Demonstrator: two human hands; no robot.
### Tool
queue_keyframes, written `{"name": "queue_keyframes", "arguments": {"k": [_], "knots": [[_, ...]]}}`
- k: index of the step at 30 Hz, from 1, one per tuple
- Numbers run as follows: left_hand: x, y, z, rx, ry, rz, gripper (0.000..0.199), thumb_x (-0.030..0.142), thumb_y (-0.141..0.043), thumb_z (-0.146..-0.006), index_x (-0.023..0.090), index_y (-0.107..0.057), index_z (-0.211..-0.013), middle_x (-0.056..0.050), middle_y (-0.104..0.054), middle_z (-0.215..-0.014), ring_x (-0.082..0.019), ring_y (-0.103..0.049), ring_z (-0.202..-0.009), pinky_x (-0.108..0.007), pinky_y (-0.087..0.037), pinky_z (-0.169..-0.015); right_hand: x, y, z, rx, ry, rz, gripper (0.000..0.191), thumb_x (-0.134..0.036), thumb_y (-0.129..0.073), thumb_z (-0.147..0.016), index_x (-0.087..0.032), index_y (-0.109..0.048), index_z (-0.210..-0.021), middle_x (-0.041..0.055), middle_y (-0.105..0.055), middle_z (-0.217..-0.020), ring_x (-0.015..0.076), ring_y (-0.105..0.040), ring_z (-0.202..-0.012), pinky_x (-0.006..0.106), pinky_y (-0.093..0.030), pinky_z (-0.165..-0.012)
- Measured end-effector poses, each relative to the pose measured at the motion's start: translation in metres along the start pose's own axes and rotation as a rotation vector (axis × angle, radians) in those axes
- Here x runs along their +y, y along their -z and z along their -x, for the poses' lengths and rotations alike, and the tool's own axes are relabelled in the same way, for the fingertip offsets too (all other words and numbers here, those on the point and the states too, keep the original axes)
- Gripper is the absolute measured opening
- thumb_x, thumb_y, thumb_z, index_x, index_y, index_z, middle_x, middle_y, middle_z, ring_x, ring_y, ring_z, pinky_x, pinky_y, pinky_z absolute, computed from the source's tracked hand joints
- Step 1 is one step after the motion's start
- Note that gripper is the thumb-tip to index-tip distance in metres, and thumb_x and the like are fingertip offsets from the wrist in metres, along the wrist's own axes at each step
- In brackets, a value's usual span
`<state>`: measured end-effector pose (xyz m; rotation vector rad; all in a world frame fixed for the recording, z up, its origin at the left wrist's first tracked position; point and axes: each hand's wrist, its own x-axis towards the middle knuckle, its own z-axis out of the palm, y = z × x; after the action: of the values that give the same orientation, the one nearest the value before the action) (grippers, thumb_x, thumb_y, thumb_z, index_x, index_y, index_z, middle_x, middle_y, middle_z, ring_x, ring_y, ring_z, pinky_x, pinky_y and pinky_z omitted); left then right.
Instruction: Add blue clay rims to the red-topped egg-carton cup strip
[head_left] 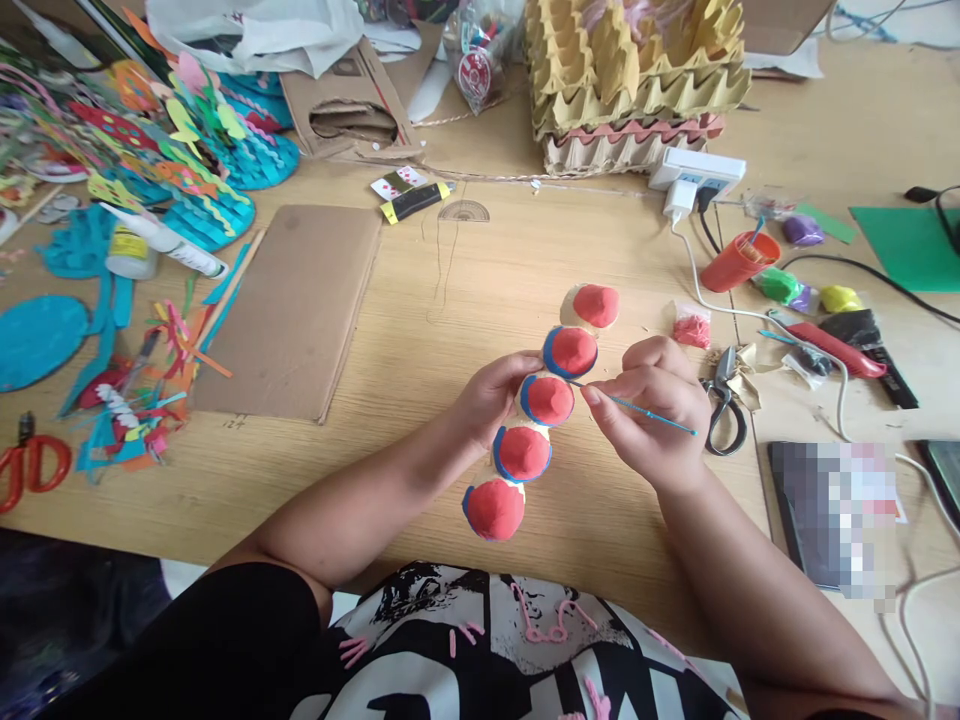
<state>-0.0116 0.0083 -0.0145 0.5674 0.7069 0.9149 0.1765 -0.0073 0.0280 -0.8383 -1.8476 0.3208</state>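
My left hand point(499, 405) grips the left side of a strip of egg carton cups point(550, 400), held slantwise above the table. Red clay covers the domes, and blue clay rims most of them; the farthest cup has bare cream card beside its red. In my right hand point(652, 410), pinched between thumb and fingers, is a thin blue stick point(651, 412) with a twisted shaft. Its tip points at the gap between the second and third cups from the far end. Whether the tip touches the clay I cannot tell. The left fingers are partly hidden behind the strip.
Cardboard point(289, 310) lies to the left, near blue paper crafts and scraps. Egg trays point(637, 90) are stacked at the back. Scissors point(724, 400), an orange cup point(739, 262), clay packets and a white cable point(720, 305) lie on the right. A tablet point(832, 515) is at the near right.
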Motion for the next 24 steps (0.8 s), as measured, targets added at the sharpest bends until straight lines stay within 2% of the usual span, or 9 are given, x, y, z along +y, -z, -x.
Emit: {"name": "queue_keyframes", "arguments": {"k": [4,10,16,24], "knots": [[0.0,-0.003,0.003,-0.026,0.035,-0.005,0.032,0.054,-0.076,-0.075,0.025,-0.061,-0.073,-0.002,-0.06,-0.067,-0.023,-0.059,-0.07,-0.04,-0.046,-0.069,0.001,-0.002,0.0,0.039,-0.031,-0.009,0.015,-0.016,-0.079,-0.087,-0.028,-0.071,-0.086,-0.0008,-0.053,-0.078,0.0166,-0.058,-0.073,0.035,-0.046,-0.063],[0.009,-0.011,0.008,-0.068,0.077,-0.029,0.041,0.058,-0.076,-0.07,0.024,-0.052,-0.069,0.0,-0.047,-0.059,-0.016,-0.045,-0.056,-0.037,-0.038,-0.061,0.0,-0.004,0.001,0.043,-0.09,-0.092,0.014,-0.017,-0.078,-0.086,-0.027,-0.069,-0.087,-0.0007,-0.058,-0.081,0.0173,-0.059,-0.078,0.036,-0.049,-0.07],[0.012,-0.013,0.012,-0.173,0.229,0.024,0.044,0.06,-0.078,-0.063,0.024,-0.055,-0.067,-0.001,-0.049,-0.057,-0.013,-0.04,-0.047,-0.033,-0.033,-0.049,0.002,-0.005,0.005,0.03,-0.179,-0.248,0.013,-0.016,-0.079,-0.086,-0.027,-0.071,-0.086,-0.0012,-0.058,-0.083,0.016,-0.057,-0.079,0.036,-0.048,-0.074],[0.012,-0.014,0.015,-0.196,0.262,0.03,0.043,0.06,-0.078,-0.066,0.025,-0.054,-0.068,-0.001,-0.045,-0.054,-0.017,-0.045,-0.052,-0.037,-0.037,-0.055,-0.001,-0.005,0.004,0.035,-0.208,-0.315,0.013,-0.016,-0.078,-0.087,-0.026,-0.072,-0.086,-0.0013,-0.06,-0.082,0.0158,-0.057,-0.079,0.036,-0.047,-0.076]]}}
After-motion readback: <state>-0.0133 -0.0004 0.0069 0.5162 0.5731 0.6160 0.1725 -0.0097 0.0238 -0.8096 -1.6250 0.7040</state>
